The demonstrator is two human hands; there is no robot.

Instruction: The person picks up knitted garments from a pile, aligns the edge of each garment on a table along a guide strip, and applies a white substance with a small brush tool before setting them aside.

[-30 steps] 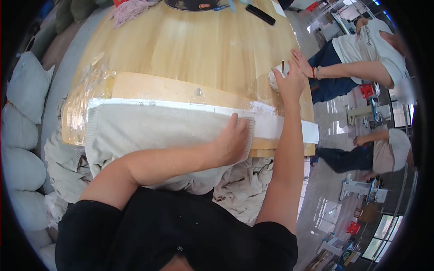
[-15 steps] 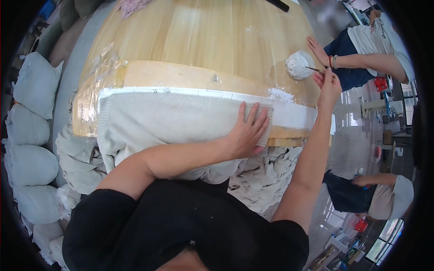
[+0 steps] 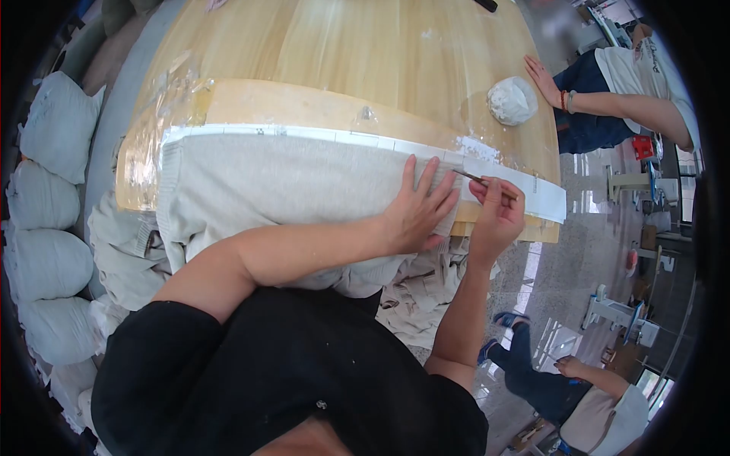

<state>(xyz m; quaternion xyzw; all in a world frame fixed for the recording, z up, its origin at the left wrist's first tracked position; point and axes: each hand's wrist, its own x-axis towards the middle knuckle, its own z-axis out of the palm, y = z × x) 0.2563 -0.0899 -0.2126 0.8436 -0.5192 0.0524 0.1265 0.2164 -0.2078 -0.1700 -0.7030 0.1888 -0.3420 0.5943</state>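
My left hand [image 3: 418, 205] lies flat with spread fingers on a pale grey-beige knit garment [image 3: 281, 175], near its right ribbed edge. In my right hand [image 3: 498, 220] is a slender brown pen-like tool [image 3: 480, 181], pinched between thumb and fingers. Its thin tip points left and is at the ribbed edge, beside my left fingers; I cannot tell whether it touches. A white paper strip [image 3: 532, 191] with marks runs along the garment's upper edge and extends to the right. White powdery residue [image 3: 479, 148] lies just above the strip.
A white lump or wrapped bowl [image 3: 512, 101] stands on the wooden table [image 3: 342, 45]. Clear plastic film [image 3: 144, 167] covers the table's left corner. More knits [image 3: 426, 304] hang below. White sacks [image 3: 57, 194] line the left. A co-worker's hand [image 3: 541, 80] rests on the table's right edge.
My right hand has moved from the white lump down and left to the garment's ribbed edge, carrying the slender tool. My left hand stays on the knit. A person at lower right has moved.
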